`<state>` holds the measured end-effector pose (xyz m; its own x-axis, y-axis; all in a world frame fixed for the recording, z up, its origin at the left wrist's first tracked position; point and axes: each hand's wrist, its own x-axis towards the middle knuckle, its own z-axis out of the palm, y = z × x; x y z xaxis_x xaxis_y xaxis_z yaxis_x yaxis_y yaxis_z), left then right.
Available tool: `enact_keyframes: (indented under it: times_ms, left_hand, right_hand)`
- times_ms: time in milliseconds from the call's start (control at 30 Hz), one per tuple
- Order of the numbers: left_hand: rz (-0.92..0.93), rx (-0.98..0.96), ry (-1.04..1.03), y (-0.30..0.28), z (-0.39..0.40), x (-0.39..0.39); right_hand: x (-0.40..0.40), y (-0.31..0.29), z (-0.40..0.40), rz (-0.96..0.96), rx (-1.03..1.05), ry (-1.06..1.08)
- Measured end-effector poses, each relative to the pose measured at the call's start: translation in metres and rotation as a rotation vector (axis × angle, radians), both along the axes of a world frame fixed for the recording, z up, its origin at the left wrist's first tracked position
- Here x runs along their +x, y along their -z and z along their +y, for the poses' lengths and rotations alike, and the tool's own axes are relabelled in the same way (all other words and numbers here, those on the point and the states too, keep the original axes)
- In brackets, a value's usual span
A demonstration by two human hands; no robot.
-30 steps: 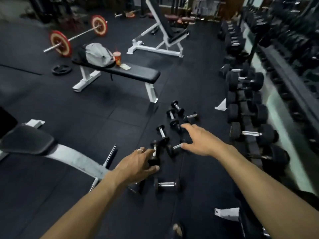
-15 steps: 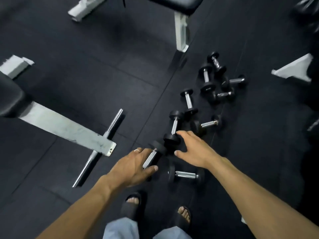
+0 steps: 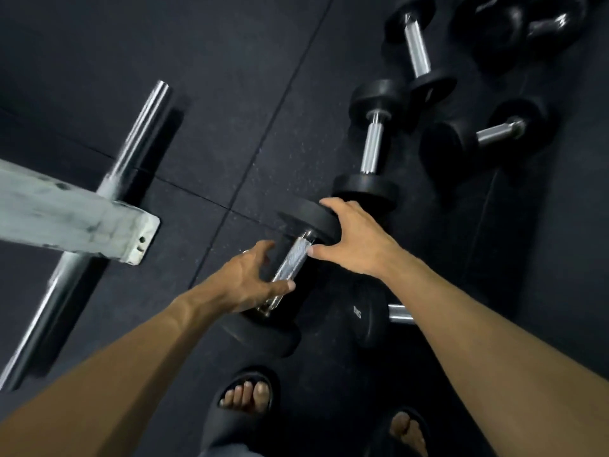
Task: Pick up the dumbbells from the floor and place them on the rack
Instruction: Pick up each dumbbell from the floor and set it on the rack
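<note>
Dumbbell point(image 3: 291, 263) flanked by two spread, reaching hands.

- We see a dark rubber floor point(image 3: 148, 44) laid in tiles, with seams crossing it.
- At least 5 black dumbbells lie on it: the nearest dumbbell point(image 3: 290, 262), a second dumbbell point(image 3: 372, 146) just beyond, a third dumbbell point(image 3: 418, 51) farther up, a fourth dumbbell point(image 3: 487, 133) to the right, and a partly hidden dumbbell point(image 3: 372, 318) near our feet.
- A white bench foot point(image 3: 66, 219) with a chrome crossbar point(image 3: 131, 133) rests on the left.
- Our 2 black sandals point(image 3: 244, 400) stand at the bottom.
</note>
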<state>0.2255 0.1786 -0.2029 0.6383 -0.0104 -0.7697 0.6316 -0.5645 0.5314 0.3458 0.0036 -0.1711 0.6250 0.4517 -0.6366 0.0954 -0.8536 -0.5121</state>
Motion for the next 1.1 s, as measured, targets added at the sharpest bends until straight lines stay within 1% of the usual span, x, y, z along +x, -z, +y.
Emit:
enact_keyframes:
  times_ms: [67, 100, 200, 300, 467, 600, 700, 800, 900, 1000, 1100]
  left_hand:
    - [0.044, -0.076, -0.020, 0.019, -0.004, 0.001]
    - [0.063, -0.101, 0.000, 0.026, -0.005, 0.001]
    - [0.077, -0.112, 0.104, 0.038, -0.005, 0.004]
    - [0.097, -0.152, 0.133, 0.044, -0.002, 0.009]
    - [0.135, -0.242, 0.052, 0.050, -0.007, 0.012]
    - [0.113, -0.211, -0.003, 0.051, -0.011, 0.008]
    - [0.115, -0.194, -0.021, 0.037, -0.014, 0.004]
    - [0.097, -0.171, -0.014, 0.004, -0.019, 0.003]
    - [0.063, -0.186, -0.013, -0.048, -0.027, 0.007]
    - [0.006, -0.226, -0.015, -0.117, -0.033, 0.017]
    - [-0.082, -0.269, 0.008, -0.197, -0.039, 0.033]
  right_hand:
    - [-0.007, 0.019, 0.002, -0.017, 0.063, 0.045]
    - [-0.009, 0.027, 0.002, -0.038, 0.094, 0.071]
    - [-0.009, 0.040, -0.005, -0.077, 0.148, 0.110]
    - [-0.005, 0.050, -0.011, -0.085, 0.183, 0.139]
    - [-0.008, 0.056, -0.019, -0.097, 0.253, 0.178]
    - [-0.008, 0.055, -0.023, -0.113, 0.296, 0.177]
    - [-0.010, 0.042, -0.027, -0.120, 0.321, 0.177]
    - [-0.010, 0.010, -0.031, -0.136, 0.331, 0.163]
    - [-0.006, -0.043, -0.038, -0.161, 0.347, 0.167]
    - [0.001, -0.116, -0.046, -0.185, 0.353, 0.172]
    - [0.014, -0.208, -0.057, -0.251, 0.372, 0.177]
